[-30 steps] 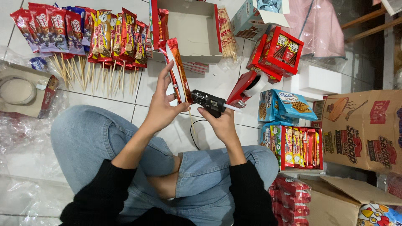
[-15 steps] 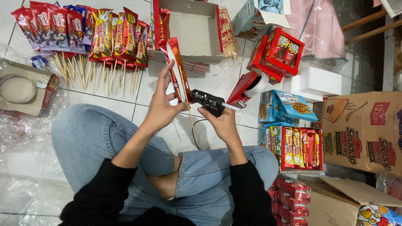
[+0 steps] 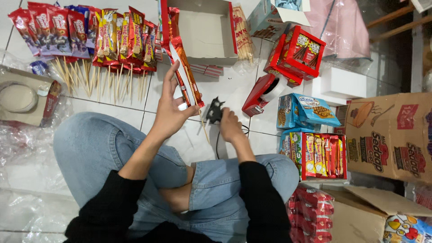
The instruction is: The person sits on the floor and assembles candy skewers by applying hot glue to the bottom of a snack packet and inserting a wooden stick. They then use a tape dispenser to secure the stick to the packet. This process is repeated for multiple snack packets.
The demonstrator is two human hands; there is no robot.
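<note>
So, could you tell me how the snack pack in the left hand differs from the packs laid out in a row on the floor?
The held snack pack is one alone, raised off the tiles in the left hand; the row of packs lies flat, side by side. The held pack is orange-red; the row also holds dark blue and yellow packs. Both are long wrapped snacks fixed on thin wooden sticks.

We see the left hand [image 3: 168,112] gripping a long orange snack packet [image 3: 183,74] on a skewer; right hand [image 3: 230,127] wraps a black glue gun [image 3: 214,110] on white tiles [image 3: 225,90].
</note>
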